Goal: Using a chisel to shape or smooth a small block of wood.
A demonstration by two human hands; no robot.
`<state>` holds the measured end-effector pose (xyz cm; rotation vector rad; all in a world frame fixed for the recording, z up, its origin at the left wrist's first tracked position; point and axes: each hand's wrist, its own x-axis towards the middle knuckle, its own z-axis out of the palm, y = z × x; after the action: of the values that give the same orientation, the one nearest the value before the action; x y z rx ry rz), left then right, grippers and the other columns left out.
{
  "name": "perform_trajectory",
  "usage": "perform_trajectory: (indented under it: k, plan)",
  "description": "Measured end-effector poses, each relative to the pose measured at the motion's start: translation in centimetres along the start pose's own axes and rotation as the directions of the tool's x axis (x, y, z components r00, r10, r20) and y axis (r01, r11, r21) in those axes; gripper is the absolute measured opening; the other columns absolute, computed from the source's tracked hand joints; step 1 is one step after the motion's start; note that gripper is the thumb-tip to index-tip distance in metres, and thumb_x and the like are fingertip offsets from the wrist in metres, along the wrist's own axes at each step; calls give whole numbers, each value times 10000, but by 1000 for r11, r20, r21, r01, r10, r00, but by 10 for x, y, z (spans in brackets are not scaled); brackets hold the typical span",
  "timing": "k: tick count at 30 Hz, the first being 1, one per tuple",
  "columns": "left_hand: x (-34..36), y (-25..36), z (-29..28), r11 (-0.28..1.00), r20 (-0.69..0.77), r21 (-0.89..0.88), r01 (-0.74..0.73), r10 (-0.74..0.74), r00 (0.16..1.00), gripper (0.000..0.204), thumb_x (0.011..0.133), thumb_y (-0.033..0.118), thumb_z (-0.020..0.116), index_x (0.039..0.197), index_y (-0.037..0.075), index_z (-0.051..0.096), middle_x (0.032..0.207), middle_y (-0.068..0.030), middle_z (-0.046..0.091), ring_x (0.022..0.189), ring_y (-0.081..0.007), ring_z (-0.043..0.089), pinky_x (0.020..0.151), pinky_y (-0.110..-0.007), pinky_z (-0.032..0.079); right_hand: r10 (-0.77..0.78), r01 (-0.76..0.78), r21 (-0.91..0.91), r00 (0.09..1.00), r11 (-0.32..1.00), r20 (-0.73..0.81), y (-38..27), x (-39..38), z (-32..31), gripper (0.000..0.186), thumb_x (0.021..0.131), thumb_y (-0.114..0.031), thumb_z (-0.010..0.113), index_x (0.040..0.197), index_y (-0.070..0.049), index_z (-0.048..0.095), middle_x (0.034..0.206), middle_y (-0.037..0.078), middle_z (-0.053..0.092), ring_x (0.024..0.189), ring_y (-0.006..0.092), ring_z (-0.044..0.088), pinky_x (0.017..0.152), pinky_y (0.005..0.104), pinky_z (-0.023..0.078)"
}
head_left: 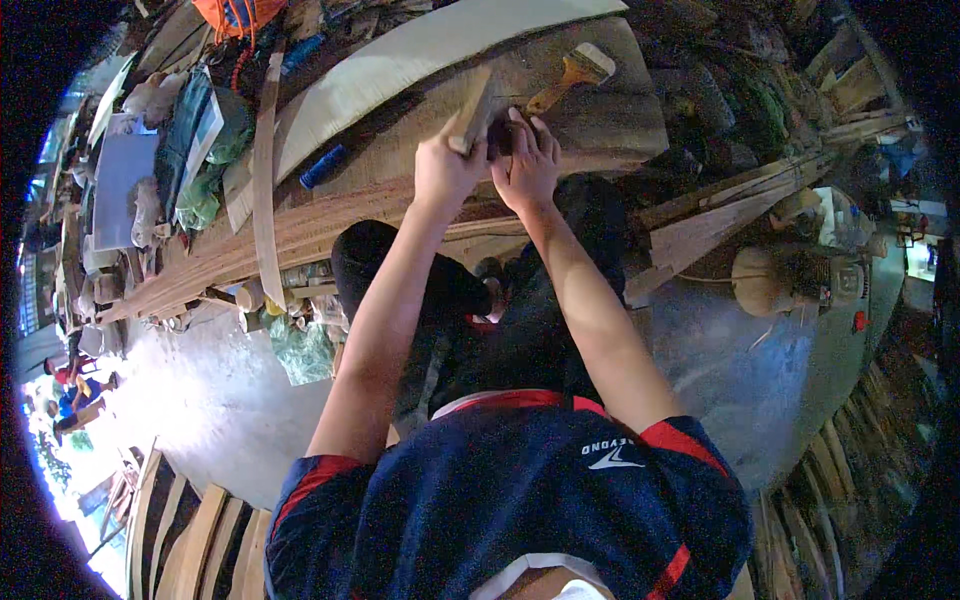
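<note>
Over the workbench, my left hand is closed around a narrow wooden block that stands up at a tilt. Beside it, my right hand has its fingers curled against something small and dark; what it is cannot be made out. The two hands almost meet. Just past my right fingertips lies a flat paintbrush with a wooden handle and pale bristles. A long, curved, pale board lies across the far side of the bench. Left of my hands rests a blue cylinder.
A thin wooden strip crosses the bench edge at left. Plastic bags and sheets crowd the far left. Planks and a dusty machine stand at right. More boards lean behind me; people are at far left.
</note>
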<state>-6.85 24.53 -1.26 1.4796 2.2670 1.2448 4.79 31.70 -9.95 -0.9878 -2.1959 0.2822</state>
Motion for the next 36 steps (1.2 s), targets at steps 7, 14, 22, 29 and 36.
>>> perform_trajectory:
  k: [7, 14, 22, 29, 36]
  plan:
    - [20, 7, 11, 998, -61, 51, 19, -16, 998, 322, 815, 317, 648, 1050, 97, 652, 693, -221, 627, 684, -401, 627, 585, -435, 522, -45, 45, -57, 999, 997, -12, -3, -2, 0, 498, 837, -324, 555, 1258, -63, 512, 1377, 119, 462, 1254, 376, 391, 1035, 520, 283]
    - [20, -1, 6, 998, 43, 33, -51, 49, 998, 377, 807, 299, 657, 1105, 69, 641, 743, -235, 637, 724, -396, 634, 623, -434, 530, -8, 10, -83, 999, 996, 32, -9, 3, -4, 478, 844, -288, 555, 1240, -23, 512, 1387, 123, 444, 1239, 392, 396, 1039, 519, 279]
    - [13, 6, 4, 998, 7, 57, -3, 3, 1000, 410, 793, 322, 672, 1149, 123, 628, 686, -224, 626, 675, -386, 636, 592, -426, 530, -48, 48, -50, 999, 998, 1, -6, 0, 1, 500, 795, -324, 574, 1200, -34, 539, 1443, 114, 381, 1257, 414, 370, 1029, 547, 267]
    - [-4, -9, -3, 1000, 31, 20, 6, -7, 999, 451, 789, 315, 674, 1165, 73, 618, 723, -254, 626, 716, -402, 638, 617, -425, 538, -55, 57, -50, 997, 997, 53, -3, 0, -2, 463, 816, -350, 560, 1183, -68, 556, 1466, 70, 356, 1294, 384, 336, 1019, 557, 282]
    - [5, 0, 4, 994, -52, 105, -7, 12, 999, 392, 799, 335, 662, 1114, 103, 648, 685, -240, 625, 662, -401, 633, 573, -438, 531, -55, 54, -70, 999, 996, -3, -8, 0, -1, 455, 870, -335, 499, 1243, -74, 510, 1400, 52, 441, 1276, 337, 368, 1027, 516, 277]
